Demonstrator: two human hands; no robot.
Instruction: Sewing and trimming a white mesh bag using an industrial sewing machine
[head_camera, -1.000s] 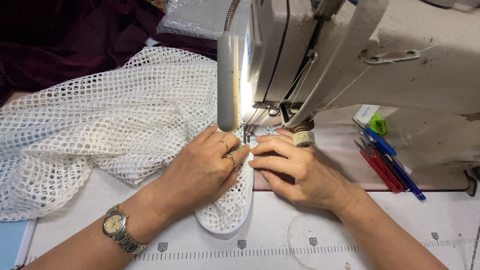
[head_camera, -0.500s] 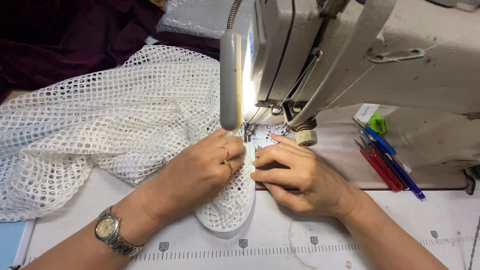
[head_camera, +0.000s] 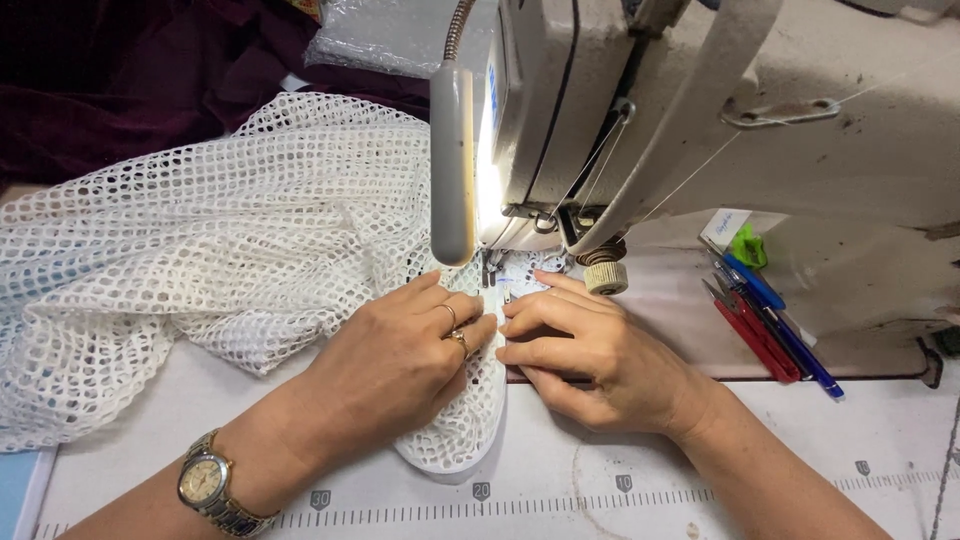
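White open-mesh fabric (head_camera: 220, 250) spreads over the left of the table, and a narrow folded end of it runs under the sewing machine's presser foot (head_camera: 497, 275). My left hand (head_camera: 405, 350) lies flat on that mesh end, fingers together, with rings on two fingers and a wristwatch (head_camera: 205, 485) on the wrist. My right hand (head_camera: 585, 350) presses on the mesh just right of the left hand, its fingertips close to the needle area. The two hands touch at the fingertips. The mesh end sticks out below the hands at the table front (head_camera: 450, 445).
The off-white sewing machine (head_camera: 760, 130) fills the upper right, with a lit lamp on a gooseneck (head_camera: 452, 160). Red and blue pens (head_camera: 765, 320) lie to the right of my right hand. Dark maroon cloth (head_camera: 120, 90) lies at the back left. A printed ruler (head_camera: 560, 490) runs along the table front.
Both hands have slid a little toward the near table edge and closer together, staying pressed on the mesh by the presser foot.
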